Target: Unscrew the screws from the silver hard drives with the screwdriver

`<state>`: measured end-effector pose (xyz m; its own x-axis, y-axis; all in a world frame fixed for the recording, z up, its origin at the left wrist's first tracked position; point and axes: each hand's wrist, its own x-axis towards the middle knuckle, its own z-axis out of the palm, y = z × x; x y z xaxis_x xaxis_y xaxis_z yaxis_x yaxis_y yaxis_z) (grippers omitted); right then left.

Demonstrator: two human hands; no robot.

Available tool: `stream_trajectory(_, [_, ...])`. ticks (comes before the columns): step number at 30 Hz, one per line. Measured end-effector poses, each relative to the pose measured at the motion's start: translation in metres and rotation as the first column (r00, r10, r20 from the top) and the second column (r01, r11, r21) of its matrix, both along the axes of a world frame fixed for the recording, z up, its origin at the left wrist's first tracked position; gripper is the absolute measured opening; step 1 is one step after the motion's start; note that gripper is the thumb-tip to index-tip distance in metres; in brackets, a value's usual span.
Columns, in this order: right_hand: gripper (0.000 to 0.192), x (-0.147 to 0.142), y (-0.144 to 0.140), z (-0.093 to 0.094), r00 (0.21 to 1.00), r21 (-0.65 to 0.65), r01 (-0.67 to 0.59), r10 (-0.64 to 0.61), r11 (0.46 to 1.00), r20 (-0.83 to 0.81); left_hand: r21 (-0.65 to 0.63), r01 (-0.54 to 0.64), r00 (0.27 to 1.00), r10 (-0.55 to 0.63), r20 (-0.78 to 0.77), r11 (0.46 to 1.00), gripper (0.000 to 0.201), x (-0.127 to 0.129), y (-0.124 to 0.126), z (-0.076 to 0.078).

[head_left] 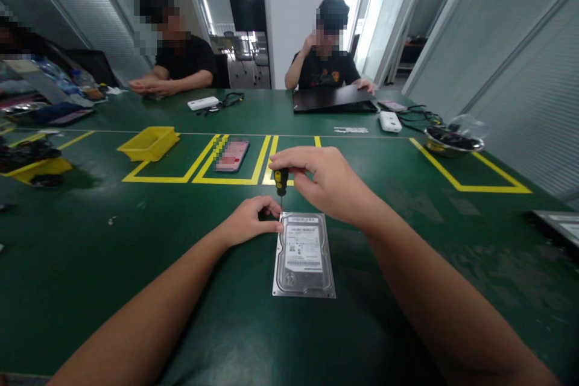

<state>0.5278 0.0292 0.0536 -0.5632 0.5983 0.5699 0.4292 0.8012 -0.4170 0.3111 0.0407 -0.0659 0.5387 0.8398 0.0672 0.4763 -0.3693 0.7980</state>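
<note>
A silver hard disk drive (304, 254) with a white label lies flat on the green table (136, 265) in front of me. My right hand (323, 181) grips a small screwdriver (281, 181) with a yellow and black handle, held upright with its tip at the drive's far left corner. My left hand (251, 220) rests on the table with its fingertips against that same corner of the drive.
A yellow bin (149, 142) and a phone (231, 154) lie among yellow tape lines beyond the drive. Another yellow tray (38, 167) is at the left, a bowl (452, 142) at the right. Two people sit across, with a laptop (335, 99) and white boxes (389, 121).
</note>
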Motion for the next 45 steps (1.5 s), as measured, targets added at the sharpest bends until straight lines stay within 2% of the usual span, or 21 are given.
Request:
stream_trajectory(6, [0.040, 0.000, 0.000, 0.001, 0.998, 0.064, -0.023, 0.019, 0.998, 0.059, -0.005, -0.005, 1.000, 0.005, 0.002, 1.000, 0.037, 0.000, 0.000, 0.000])
stream_trajectory(18, [0.045, 0.001, -0.005, 0.008, 0.973, -0.005, 0.069, -0.066, 0.998, 0.223, -0.005, -0.002, 1.000, 0.002, -0.015, 1.000, 0.036, 0.002, -0.001, 0.004])
stream_trajectory(35, [0.022, -0.005, 0.001, -0.001, 0.962, 0.117, 0.213, -0.229, 0.970, 0.148, 0.010, 0.005, 1.000, -0.005, -0.001, 1.000, 0.036, 0.001, 0.000, 0.001])
stream_trajectory(38, [0.024, -0.006, 0.002, -0.002, 0.953, 0.127, 0.238, -0.256, 0.963, 0.159, 0.012, 0.005, 1.000, -0.005, -0.004, 1.000, 0.036, 0.001, 0.000, 0.001])
stream_trajectory(45, [0.023, -0.008, 0.000, -0.005, 0.971, 0.134, 0.205, -0.219, 0.970, 0.100, 0.010, 0.003, 1.000, -0.003, 0.008, 1.000, 0.037, 0.001, 0.000, 0.001])
